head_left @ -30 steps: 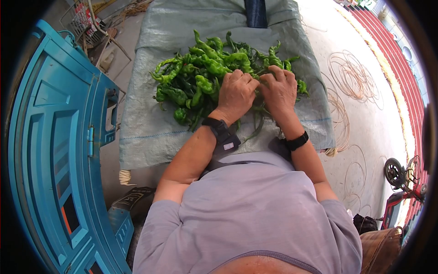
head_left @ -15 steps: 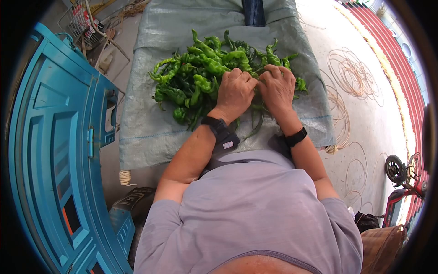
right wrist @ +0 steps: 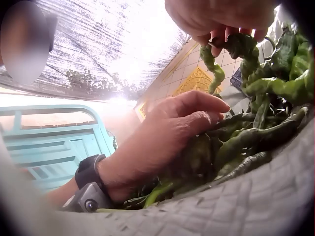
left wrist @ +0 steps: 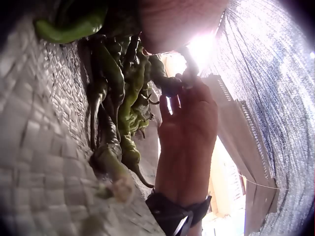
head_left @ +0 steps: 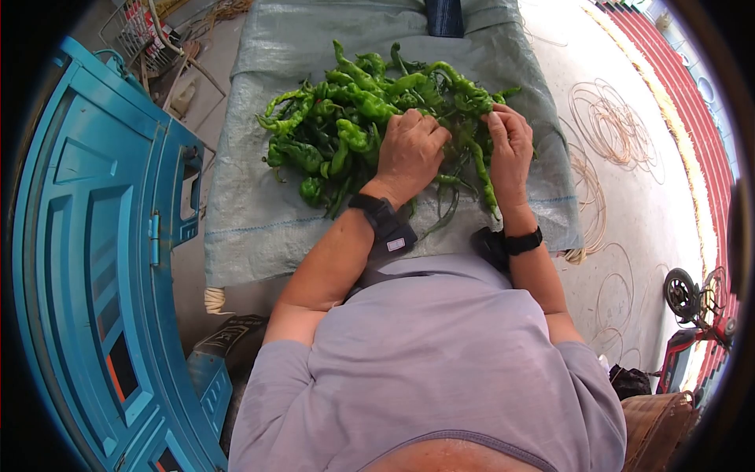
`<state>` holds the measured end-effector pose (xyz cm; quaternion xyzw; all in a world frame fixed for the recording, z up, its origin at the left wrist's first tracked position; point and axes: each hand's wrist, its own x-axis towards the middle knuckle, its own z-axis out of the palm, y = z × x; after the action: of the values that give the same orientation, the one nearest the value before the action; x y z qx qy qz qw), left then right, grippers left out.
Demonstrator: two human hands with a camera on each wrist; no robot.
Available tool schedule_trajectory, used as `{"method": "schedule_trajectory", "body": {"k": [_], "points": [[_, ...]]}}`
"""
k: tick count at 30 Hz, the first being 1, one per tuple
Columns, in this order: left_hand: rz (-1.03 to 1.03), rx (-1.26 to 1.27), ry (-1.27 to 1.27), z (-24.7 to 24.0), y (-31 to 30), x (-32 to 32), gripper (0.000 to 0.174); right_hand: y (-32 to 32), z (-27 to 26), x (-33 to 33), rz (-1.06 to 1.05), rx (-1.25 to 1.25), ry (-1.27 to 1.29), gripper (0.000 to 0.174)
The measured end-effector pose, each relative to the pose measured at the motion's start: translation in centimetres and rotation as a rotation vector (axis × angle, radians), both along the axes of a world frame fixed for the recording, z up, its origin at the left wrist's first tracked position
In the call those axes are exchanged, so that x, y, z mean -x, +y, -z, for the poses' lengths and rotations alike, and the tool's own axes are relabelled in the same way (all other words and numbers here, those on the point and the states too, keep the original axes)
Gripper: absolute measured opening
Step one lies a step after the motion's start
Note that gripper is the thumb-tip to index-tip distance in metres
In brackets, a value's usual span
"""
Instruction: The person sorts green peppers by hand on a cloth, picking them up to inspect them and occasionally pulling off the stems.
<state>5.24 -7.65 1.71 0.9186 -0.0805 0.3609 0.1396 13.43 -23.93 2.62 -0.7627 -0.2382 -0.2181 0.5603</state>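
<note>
Right grip point(head_left: 512, 148) on pepper point(head_left: 474, 101), palm point(right wrist: 216, 18) wrist-view-only

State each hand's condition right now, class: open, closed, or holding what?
Left hand: at the green peppers; whether it holds one cannot be told.
Right hand: closed, pinching a curled pepper.

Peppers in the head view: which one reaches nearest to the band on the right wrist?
The long, twisted pepper beside the right hand, on its thumb side; its tip ends close to the wristband, while all others stop farther away.
</note>
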Motion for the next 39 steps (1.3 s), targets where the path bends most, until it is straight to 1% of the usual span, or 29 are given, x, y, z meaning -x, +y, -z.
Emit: {"method": "schedule_trajectory", "body": {"k": [1,4,7,10,13,16,19,22,25,28,31,34,35,38,39], "points": [[0.001,-0.002,-0.001,0.1,0.0,-0.1,0.023,-0.1,0.2,-0.1,0.007,-0.036,0.009,0.021],[0.005,-0.006,-0.004,0.1,0.1,-0.1,0.023,-0.6,1.2,-1.2,-0.064,-0.266,0.184,0.021],[0.001,-0.008,0.0,0.1,0.1,0.0,0.023,-1.1,0.8,-1.2,-0.062,-0.154,0.166,0.021],[0.006,-0.003,0.015,0.1,0.0,0.0,0.023,-1.1,1.3,-0.8,0.129,0.168,-0.049,0.022],[0.01,-0.002,0.011,0.0,0.1,0.0,0.024,-0.9,1.2,-0.6,0.175,0.179,-0.071,0.024],[0.009,-0.004,0.006,0.0,0.1,0.0,0.024,-1.1,1.0,-0.5,0.179,0.236,-0.048,0.021],[0.01,-0.001,0.014,0.0,0.0,0.0,0.025,-0.9,1.5,-0.8,0.198,0.146,-0.132,0.015],[0.009,-0.006,0.012,0.1,0.1,0.0,0.025,-0.5,0.6,-0.1,0.313,0.13,-0.228,0.016],[0.013,0.001,-0.004,0.0,0.1,-0.1,0.025,-0.7,-0.6,0.6,0.253,0.2,-0.382,0.022],[0.022,0.02,-0.022,0.1,0.1,-0.1,0.025,-0.3,-1.0,1.1,0.013,0.207,-0.465,0.025],[0.01,0.051,-0.055,0.0,-0.1,-0.1,0.021,0.6,-1.1,3.1,-0.174,0.279,-0.048,0.029],[0.022,0.092,-0.079,-0.2,-0.1,0.0,0.019,1.2,-0.8,3.3,-0.363,0.272,0.127,0.035],[0.031,0.107,-0.084,-0.3,0.0,0.1,0.02,1.3,-0.5,3.3,-0.431,0.2,0.249,0.04],[0.081,0.189,-0.205,-0.2,0.3,-0.1,0.024,1.2,-0.8,3.4,-0.601,-0.099,0.556,0.041],[0.087,0.25,-0.219,0.0,0.3,-0.2,0.024,1.2,-0.8,3.4,-0.616,-0.059,0.551,0.043]]}}
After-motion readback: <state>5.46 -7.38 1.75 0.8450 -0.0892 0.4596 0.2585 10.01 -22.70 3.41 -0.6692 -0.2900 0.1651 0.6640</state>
